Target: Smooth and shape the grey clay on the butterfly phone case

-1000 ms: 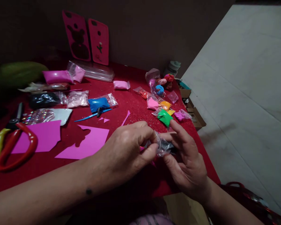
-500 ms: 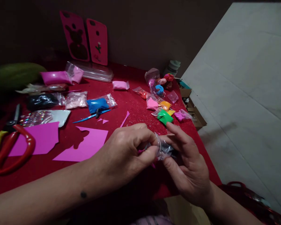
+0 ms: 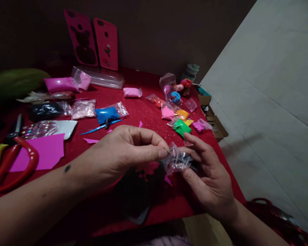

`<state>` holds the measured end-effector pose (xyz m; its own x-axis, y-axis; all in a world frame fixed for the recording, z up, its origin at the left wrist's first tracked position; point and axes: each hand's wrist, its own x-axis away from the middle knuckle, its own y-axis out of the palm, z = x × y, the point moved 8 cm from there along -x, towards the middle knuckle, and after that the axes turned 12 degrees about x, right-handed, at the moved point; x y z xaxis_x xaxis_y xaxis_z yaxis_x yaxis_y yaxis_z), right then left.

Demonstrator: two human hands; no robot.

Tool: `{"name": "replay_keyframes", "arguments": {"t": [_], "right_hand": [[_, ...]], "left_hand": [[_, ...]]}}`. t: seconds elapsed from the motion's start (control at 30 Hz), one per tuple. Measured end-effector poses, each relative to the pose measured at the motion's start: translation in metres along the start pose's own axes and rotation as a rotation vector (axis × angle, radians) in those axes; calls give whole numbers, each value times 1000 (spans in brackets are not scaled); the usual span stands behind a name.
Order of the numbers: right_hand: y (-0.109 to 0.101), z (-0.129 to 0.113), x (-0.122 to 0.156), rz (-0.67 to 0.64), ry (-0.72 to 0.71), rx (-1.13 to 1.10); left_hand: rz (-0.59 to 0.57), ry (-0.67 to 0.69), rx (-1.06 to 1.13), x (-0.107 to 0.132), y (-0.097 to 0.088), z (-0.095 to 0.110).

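My right hand (image 3: pixel 207 177) grips a crinkled clear plastic bag (image 3: pixel 178 160) with dark stuff inside, its thumb below and fingers behind. At the bag's mouth, my left hand (image 3: pixel 133 147) pinches a tiny dark piece between thumb and forefinger; its kind is too small to make out. Under the left hand lies a dark flat rounded thing (image 3: pixel 138 194), partly in shadow, with a pink cut-out shape (image 3: pixel 149 169) on it. A pink scrap (image 3: pixel 168 181) lies beside it. Just beyond the right fingertips is a packet of green clay (image 3: pixel 181 127).
Red-and-yellow-handled shears (image 3: pixel 28 153) lie at the left on a pink sheet (image 3: pixel 50 153). Packets of blue clay (image 3: pixel 106 114) and black clay (image 3: pixel 47 110) sit further back. Two decorated phone cases (image 3: pixel 106 44) lean on the wall. A lidded bottle (image 3: pixel 191 71) stands at the back right.
My left hand has moved slightly left and up from the bag, now pinching at its mouth. The dark flat thing with the pink cut-out has come into view below.
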<state>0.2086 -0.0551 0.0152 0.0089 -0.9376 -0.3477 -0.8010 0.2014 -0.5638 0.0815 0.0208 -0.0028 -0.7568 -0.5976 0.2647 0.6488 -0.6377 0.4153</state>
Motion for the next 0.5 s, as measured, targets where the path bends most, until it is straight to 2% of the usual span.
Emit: {"name": "replay_keyframes", "arguments": {"t": [0.1, 0.27, 0.37, 0.5], "right_hand": [[-18, 10, 0, 81, 42, 140], [-74, 43, -6, 323, 151, 504], [-85, 70, -15, 288, 192, 654], [-76, 95, -20, 143, 167, 768]], "left_hand": [[40, 64, 54, -2, -8, 8], [212, 169, 10, -4, -33, 22], [300, 223, -74, -3, -46, 28], [330, 201, -113, -6, -50, 22]]}}
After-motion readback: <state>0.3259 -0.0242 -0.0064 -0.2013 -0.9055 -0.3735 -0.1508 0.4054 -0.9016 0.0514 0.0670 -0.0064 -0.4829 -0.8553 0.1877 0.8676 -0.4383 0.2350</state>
